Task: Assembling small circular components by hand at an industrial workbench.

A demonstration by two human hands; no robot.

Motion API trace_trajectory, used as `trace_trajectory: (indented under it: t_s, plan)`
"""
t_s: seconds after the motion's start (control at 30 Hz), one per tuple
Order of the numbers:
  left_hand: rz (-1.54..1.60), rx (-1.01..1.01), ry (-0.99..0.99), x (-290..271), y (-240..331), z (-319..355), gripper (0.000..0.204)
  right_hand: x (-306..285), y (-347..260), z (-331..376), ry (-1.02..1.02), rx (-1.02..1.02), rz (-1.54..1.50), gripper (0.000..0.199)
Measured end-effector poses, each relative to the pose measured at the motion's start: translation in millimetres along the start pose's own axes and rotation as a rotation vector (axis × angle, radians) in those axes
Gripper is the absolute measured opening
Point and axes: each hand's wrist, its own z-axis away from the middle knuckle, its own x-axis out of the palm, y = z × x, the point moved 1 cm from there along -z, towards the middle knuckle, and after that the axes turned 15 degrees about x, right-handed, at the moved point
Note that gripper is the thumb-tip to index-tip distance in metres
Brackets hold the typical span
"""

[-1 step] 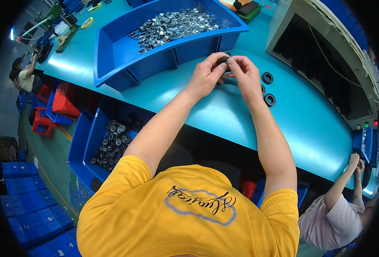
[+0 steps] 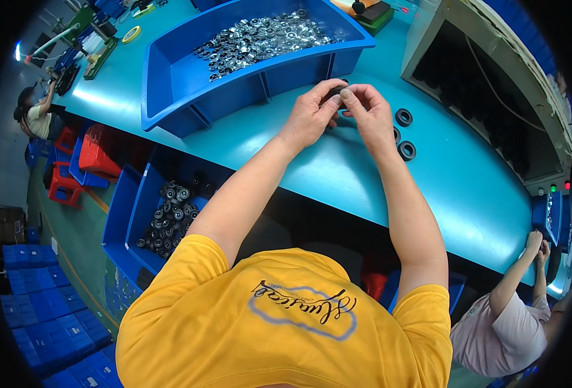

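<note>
Above the turquoise workbench, my left hand and my right hand meet at the fingertips. Both pinch a small black ring, mostly covered by fingers and thumbs. Just right of my right hand lie a few loose black rings: one farther off, another nearer, and a third partly hidden by my wrist. Beyond my left hand stands a large blue bin, holding a heap of small shiny metal wheel-like parts.
An open-fronted cabinet with dark contents stands at right. Below the bench edge, a blue crate holds black-and-metal wheels. Red stools and stacked blue boxes are at left. Co-workers sit at far left and lower right.
My fingertips have shifted very slightly around the black ring, the right thumb most of all. Everything else looks the same.
</note>
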Motion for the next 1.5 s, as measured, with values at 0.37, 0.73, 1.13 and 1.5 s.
trace_trajectory:
  t_s: [0.37, 0.73, 1.13, 1.5]
  plan:
    - [-0.139, 0.052, 0.028, -0.2, -4.4, 2.2, 0.022, 2.1, 15.8, -5.7, -0.057, 0.163, -0.256, 0.021]
    - [0.010, 0.077, -0.027, -2.8, -2.9, -0.2, 0.038, -2.1, 14.2, -6.9, -0.059, 0.090, -0.216, 0.029]
    - [-0.104, 0.278, -0.079, -9.5, -15.6, -2.8, 0.042, -6.9, 10.8, -8.4, -0.087, 0.088, -0.205, 0.032]
    - [0.268, -0.016, -0.003, -15.9, -9.7, -4.3, 0.045, -1.9, -0.2, -1.5, -0.113, -0.028, -0.086, 0.032]
